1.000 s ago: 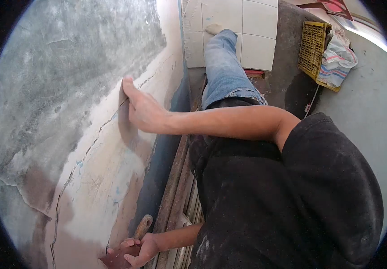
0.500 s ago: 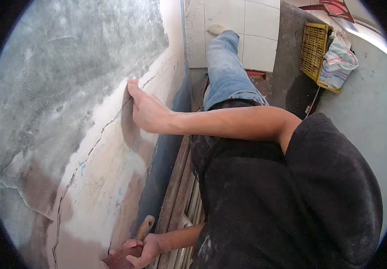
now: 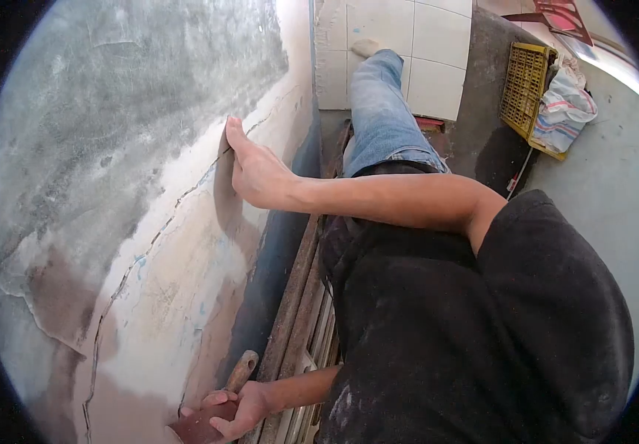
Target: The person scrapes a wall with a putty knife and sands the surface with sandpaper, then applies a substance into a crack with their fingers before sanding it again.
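Seen from the head, looking down along a patchy wall (image 3: 112,163) - grey plaster above, pale filler and brown patches lower down.

Right hand (image 3: 256,174): spread flat and open, palm against the wall, fingers straight and held together. The fingertips (image 3: 231,124) rest right at the long crack (image 3: 158,235) that runs slanting down the surface. It holds nothing. The bare forearm reaches out from a black shirt (image 3: 482,333).

Left hand (image 3: 239,411): low at the frame's bottom edge, closed around a scraper (image 3: 212,418). The fingers wrap over the joint where the wooden handle (image 3: 242,368) meets the reddish-brown blade (image 3: 195,429). The blade lies against the wall's lowest brown patch and is partly cut off by the frame; I cannot tell whether its edge is pressed in.

The two hands are well apart along the wall - the right up by the crack, the left low and close to the body.

Around them:
- Rusty rails (image 3: 297,296) run between the wall and the torso.
- One leg in blue jeans (image 3: 382,111) stretches along them toward white tiles (image 3: 438,44).
- A yellow crate (image 3: 527,78) leans off to the side on the grey floor, with a striped sack (image 3: 565,107) touching it.
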